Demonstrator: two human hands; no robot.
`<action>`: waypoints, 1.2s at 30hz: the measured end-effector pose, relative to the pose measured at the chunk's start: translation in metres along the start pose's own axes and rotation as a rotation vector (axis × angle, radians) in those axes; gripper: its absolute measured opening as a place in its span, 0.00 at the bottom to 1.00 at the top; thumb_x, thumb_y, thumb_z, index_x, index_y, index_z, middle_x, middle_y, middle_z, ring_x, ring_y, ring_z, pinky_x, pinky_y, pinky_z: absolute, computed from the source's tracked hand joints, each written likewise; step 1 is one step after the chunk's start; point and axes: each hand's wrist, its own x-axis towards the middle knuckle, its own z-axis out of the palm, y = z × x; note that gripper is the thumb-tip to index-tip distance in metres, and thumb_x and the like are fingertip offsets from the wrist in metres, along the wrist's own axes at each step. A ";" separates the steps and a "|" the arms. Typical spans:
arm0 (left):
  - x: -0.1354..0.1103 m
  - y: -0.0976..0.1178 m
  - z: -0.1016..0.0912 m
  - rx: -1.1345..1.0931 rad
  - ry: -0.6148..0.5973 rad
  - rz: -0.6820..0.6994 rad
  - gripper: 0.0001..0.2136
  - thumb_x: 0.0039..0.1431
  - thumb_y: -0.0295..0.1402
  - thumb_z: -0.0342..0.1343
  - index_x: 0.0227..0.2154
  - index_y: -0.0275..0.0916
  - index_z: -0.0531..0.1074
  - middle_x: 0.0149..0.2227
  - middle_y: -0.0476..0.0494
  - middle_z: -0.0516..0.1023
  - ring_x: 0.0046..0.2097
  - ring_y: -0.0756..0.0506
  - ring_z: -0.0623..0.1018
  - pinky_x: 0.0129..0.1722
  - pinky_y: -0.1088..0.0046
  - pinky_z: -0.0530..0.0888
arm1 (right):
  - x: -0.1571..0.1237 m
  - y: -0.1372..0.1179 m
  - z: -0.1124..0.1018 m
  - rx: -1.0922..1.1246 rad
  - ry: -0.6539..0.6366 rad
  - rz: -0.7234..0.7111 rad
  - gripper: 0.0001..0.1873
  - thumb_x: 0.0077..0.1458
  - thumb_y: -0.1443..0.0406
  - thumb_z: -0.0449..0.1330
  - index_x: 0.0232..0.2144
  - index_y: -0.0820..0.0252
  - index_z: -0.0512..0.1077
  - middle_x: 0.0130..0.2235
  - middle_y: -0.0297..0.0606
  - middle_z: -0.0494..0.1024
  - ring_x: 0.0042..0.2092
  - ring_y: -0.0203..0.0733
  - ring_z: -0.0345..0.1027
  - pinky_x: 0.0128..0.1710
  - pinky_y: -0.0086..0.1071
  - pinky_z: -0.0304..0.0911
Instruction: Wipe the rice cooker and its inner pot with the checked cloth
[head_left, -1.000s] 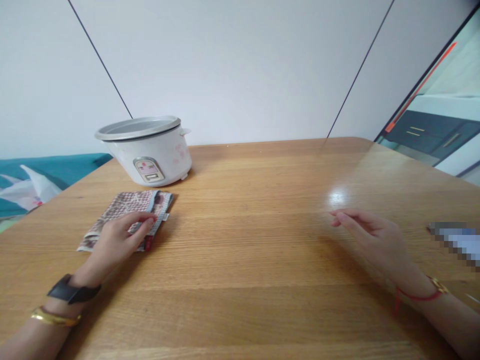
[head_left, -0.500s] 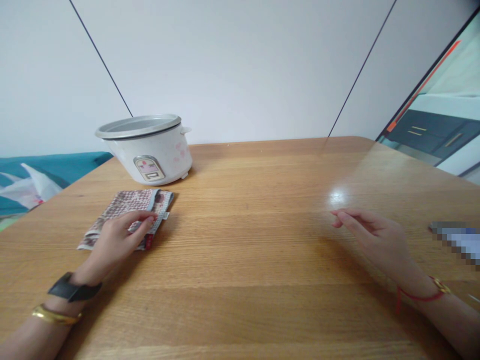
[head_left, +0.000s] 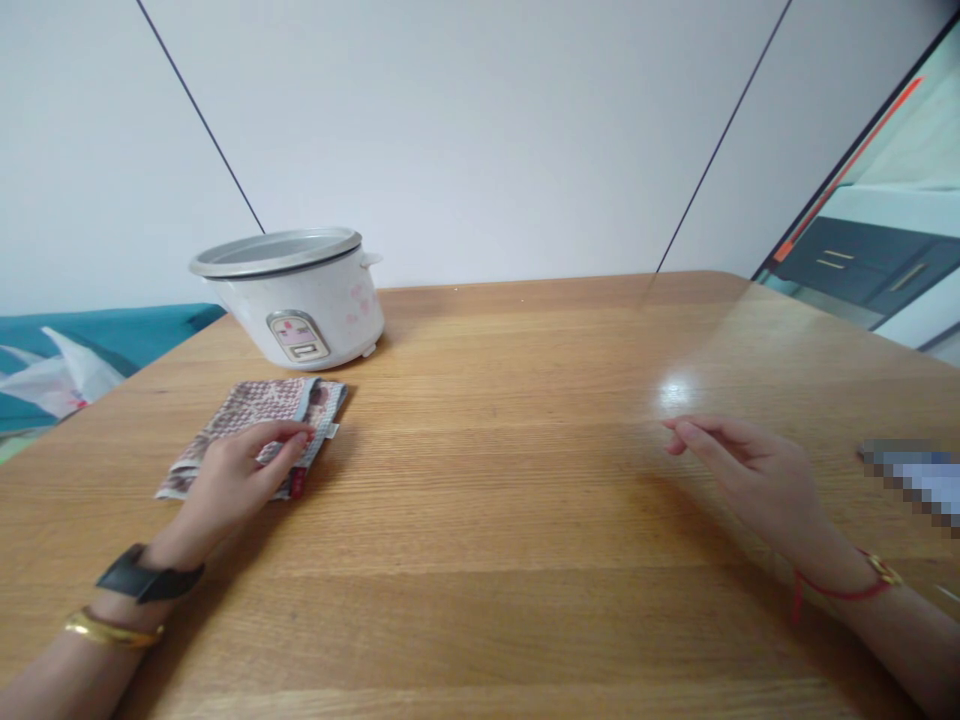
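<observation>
A folded patterned cloth [head_left: 262, 402] in brown and white, with grey edging and a small red label, lies at the left of the wooden table. Above its near right part is my left hand [head_left: 244, 465], thumb and fingertips drawn together with nothing visible between them. Whether it touches the cloth I cannot tell. My right hand [head_left: 757, 480] is over bare wood on the right, loosely closed, thumb against the curled fingers, holding nothing. Behind the cloth stands a white rice cooker [head_left: 315, 305] with a grey rim, pink printed marks and no lid on top.
The wooden table [head_left: 480, 480] reaches back to a pale panelled wall [head_left: 480, 130]. A pixelated flat object [head_left: 919, 480] lies at the right edge. Beyond the table's left side, a white plastic bag [head_left: 64, 375] rests on a teal seat [head_left: 142, 335]. Dark cabinets [head_left: 862, 265] show through the opening at right.
</observation>
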 end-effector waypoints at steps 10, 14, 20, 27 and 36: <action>0.000 0.002 0.000 -0.002 0.001 -0.027 0.23 0.60 0.53 0.49 0.37 0.40 0.81 0.38 0.43 0.85 0.38 0.40 0.82 0.37 0.70 0.72 | -0.002 0.001 0.000 0.019 -0.024 0.002 0.22 0.51 0.44 0.59 0.24 0.53 0.79 0.29 0.37 0.83 0.33 0.50 0.77 0.37 0.40 0.67; 0.000 0.001 0.001 0.000 -0.001 -0.024 0.23 0.61 0.53 0.49 0.38 0.40 0.81 0.38 0.43 0.85 0.37 0.40 0.82 0.37 0.70 0.72 | -0.002 0.002 0.001 0.019 -0.022 0.009 0.22 0.52 0.44 0.59 0.25 0.53 0.79 0.29 0.37 0.83 0.34 0.50 0.77 0.38 0.40 0.67; 0.000 0.003 0.001 -0.007 0.002 -0.027 0.24 0.61 0.53 0.49 0.38 0.39 0.81 0.39 0.42 0.85 0.38 0.40 0.82 0.37 0.70 0.72 | -0.001 0.006 0.001 0.014 -0.016 0.003 0.22 0.52 0.44 0.59 0.25 0.53 0.80 0.30 0.37 0.83 0.34 0.50 0.77 0.38 0.39 0.67; -0.001 0.004 -0.002 0.003 -0.009 -0.036 0.22 0.61 0.52 0.50 0.39 0.40 0.81 0.38 0.42 0.85 0.38 0.41 0.81 0.37 0.71 0.72 | -0.002 0.002 0.001 0.006 -0.018 -0.008 0.22 0.52 0.44 0.59 0.25 0.53 0.79 0.30 0.38 0.83 0.34 0.50 0.78 0.37 0.39 0.68; -0.001 0.005 -0.002 -0.003 -0.003 -0.015 0.23 0.61 0.52 0.50 0.38 0.39 0.81 0.38 0.42 0.84 0.37 0.40 0.81 0.37 0.70 0.72 | -0.001 0.006 0.002 0.003 -0.016 -0.033 0.21 0.54 0.46 0.59 0.25 0.53 0.80 0.30 0.37 0.83 0.34 0.49 0.78 0.37 0.38 0.67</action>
